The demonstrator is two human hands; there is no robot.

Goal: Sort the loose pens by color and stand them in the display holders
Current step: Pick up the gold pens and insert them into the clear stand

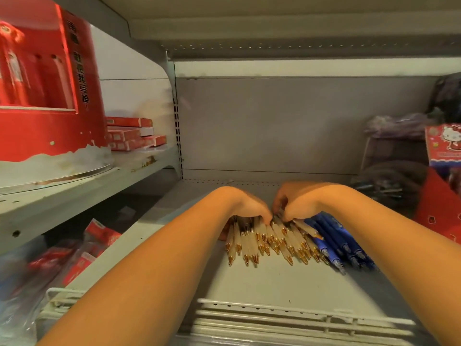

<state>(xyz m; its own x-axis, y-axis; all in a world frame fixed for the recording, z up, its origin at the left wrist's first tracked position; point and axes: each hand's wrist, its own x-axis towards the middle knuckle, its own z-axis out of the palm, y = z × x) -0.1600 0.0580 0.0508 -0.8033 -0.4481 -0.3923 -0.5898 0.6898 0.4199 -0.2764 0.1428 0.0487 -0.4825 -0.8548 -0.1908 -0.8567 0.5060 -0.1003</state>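
On a store shelf [262, 278], a person's left hand [245, 204] and right hand [295, 203] meet knuckle to knuckle over a heap of loose pens at the centre of the frame. The left hand curls down over the tops of the pale, gold-tipped pens [264, 242], fingers cupped around the bunch rather than spread. The right hand appears to pinch one or two barrels between thumb and fingers, though motion blur leaves the exact grip uncertain. The blue pens [336, 243] lie just beside the pale ones, toward four o'clock of the hands, touching them along one edge and already grouped by colour.

All tips point toward six o'clock, fanned out on the bare shelf. No holder with pens standing in it is clearly visible; a tall red display stand [47, 78] sits on the neighbouring shelf at ten o'clock, and a red carton [439, 208] at three o'clock.

The sorting looks well along, the standing not yet begun. The risk lies in the round barrels: a loose lift of the bundle could let pens slip out and roll toward the wire fence [299, 318] at six o'clock, or slide back among the blue ones and undo the sorting.
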